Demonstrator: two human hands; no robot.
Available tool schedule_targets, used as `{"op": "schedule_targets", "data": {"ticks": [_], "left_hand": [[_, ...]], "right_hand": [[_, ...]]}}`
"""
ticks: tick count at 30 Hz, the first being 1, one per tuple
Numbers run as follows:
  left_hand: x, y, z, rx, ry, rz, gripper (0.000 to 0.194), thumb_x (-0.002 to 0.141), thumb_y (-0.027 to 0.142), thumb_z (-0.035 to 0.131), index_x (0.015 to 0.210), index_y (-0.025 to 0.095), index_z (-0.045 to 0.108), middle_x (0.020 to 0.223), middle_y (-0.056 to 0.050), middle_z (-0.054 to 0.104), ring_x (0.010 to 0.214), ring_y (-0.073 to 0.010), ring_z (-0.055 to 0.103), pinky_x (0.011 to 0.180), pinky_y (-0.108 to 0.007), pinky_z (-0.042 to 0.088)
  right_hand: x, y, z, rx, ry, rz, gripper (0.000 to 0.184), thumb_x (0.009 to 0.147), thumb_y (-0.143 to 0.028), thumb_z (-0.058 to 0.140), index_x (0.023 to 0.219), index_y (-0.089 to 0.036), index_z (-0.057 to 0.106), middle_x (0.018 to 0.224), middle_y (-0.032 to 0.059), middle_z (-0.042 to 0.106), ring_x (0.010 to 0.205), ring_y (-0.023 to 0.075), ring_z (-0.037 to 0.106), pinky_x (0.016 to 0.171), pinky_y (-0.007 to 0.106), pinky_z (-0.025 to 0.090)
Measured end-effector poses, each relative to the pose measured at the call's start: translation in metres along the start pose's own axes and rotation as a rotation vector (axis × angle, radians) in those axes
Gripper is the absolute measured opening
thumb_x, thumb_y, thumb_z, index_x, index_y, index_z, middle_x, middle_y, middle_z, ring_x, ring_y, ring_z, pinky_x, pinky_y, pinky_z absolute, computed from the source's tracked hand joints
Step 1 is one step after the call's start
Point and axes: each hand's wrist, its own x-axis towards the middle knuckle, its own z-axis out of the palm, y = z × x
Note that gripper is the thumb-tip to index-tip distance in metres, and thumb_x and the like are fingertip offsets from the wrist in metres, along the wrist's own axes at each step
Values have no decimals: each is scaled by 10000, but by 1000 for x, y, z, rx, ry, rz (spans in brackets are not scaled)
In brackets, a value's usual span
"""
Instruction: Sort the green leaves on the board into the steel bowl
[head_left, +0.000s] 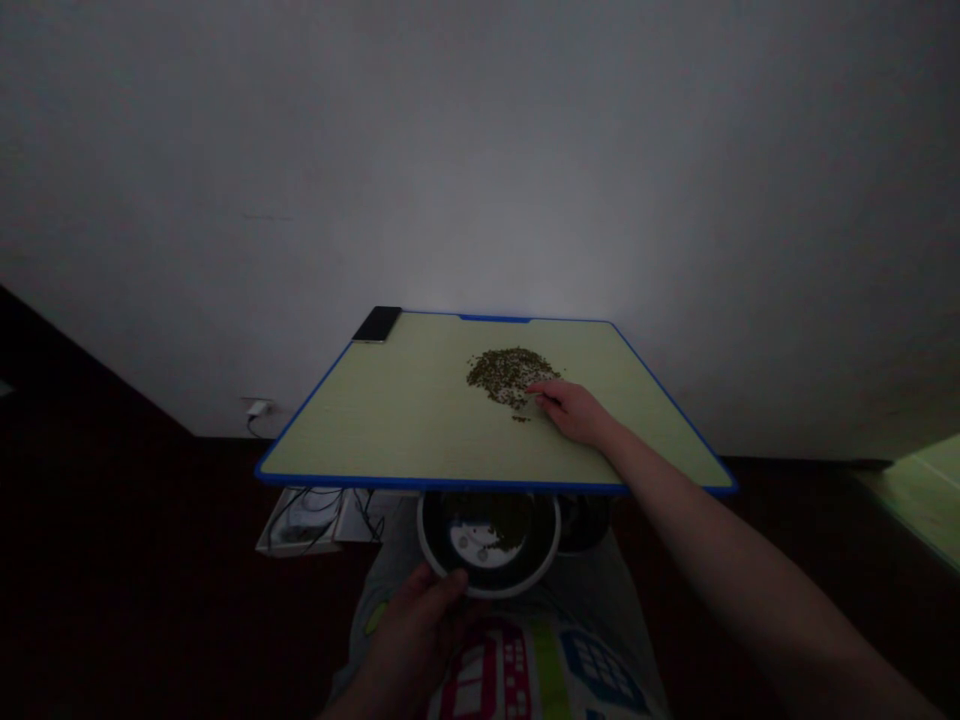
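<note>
A loose pile of small greenish-brown grains [510, 372], perhaps beans, is spread on the pale yellow tabletop [390, 420]. At its near right edge is my right hand [570, 410], index finger pointing left and the others curled, with fingertips drawn together. Whether anything sits between them is too small to see. Below the table's front edge, my left hand [424, 610] grips the near left rim of a round bowl [517, 583], thumb on top. More of the grains [510, 525] lie inside the bowl, and its far side is hidden under the table.
A dark phone or tablet [377, 324] lies at the table's far left corner. The table has a raised blue edge [450, 483] and stands against a grey wall [525, 150]. Below left are a white box with cables [304, 520] and a plugged-in charger [259, 408].
</note>
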Motion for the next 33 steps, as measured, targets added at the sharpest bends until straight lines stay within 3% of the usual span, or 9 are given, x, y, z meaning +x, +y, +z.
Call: {"op": "schedule_targets", "data": {"ticks": [9,15,24,33], "left_hand": [[2,-2,-1,4,-8,-10,278,632,162,803,895,177,714,985,-108,800,1133,-323,654,919,-379,548],[4,-3,-2,-13,-13,27,264,600,176,825,842,160,721,946,-114,805,1076,-345,680,907,-408,555],[-3,0,3,8,-46,41,194,708,148,747,897,152,701,967,-101,800,1021,-276,711,914,-381,559],[4,-6,-3,-18,-62,16,222,711,145,749,925,161,694,958,-96,801,1014,-280,714,939,-392,539]], "right_hand": [[4,-13,0,-31,-58,-56,331,922,-197,459,1188,-190,656,1162,94,687,1068,211,626,938,362,471],[6,-20,-1,-50,-106,-81,334,927,-213,456,1193,-191,657,1147,87,695,1056,208,628,923,346,468],[-7,-37,1,-31,-147,-97,340,916,-250,467,1186,-210,669,1141,79,704,1026,214,652,890,345,480],[-15,-62,8,-39,-183,-117,326,915,-243,466,1158,-214,682,1086,73,723,969,204,664,855,315,464]]}}
